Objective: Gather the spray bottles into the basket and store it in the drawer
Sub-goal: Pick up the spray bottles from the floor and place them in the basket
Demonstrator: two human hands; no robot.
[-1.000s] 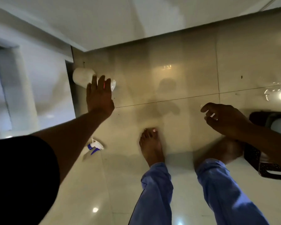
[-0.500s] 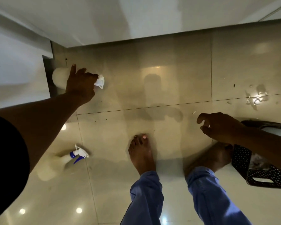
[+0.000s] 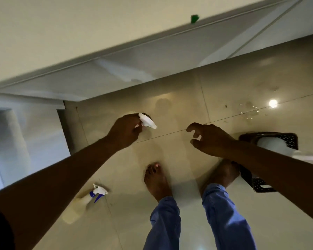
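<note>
Glossy beige tiled floor (image 3: 170, 91), white cabinet fronts (image 3: 134, 65) upper frame. Left hand (image 3: 124, 131) fingers grip a white spray bottle (image 3: 147, 122); right hand (image 3: 210, 139) half-open, empty. Dark basket (image 3: 289, 139) right.

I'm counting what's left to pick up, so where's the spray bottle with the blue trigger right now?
In the head view, the blue-trigger spray bottle lies on its side on the tiled floor at lower left, under the left forearm and left of the bare left foot.

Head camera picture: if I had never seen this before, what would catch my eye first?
Probably the left hand in the middle of the picture, closed around a white spray bottle above the glossy floor. The right hand hangs open beside it. A second bottle with a blue trigger lies lower left; the dark basket sits at right.
</note>
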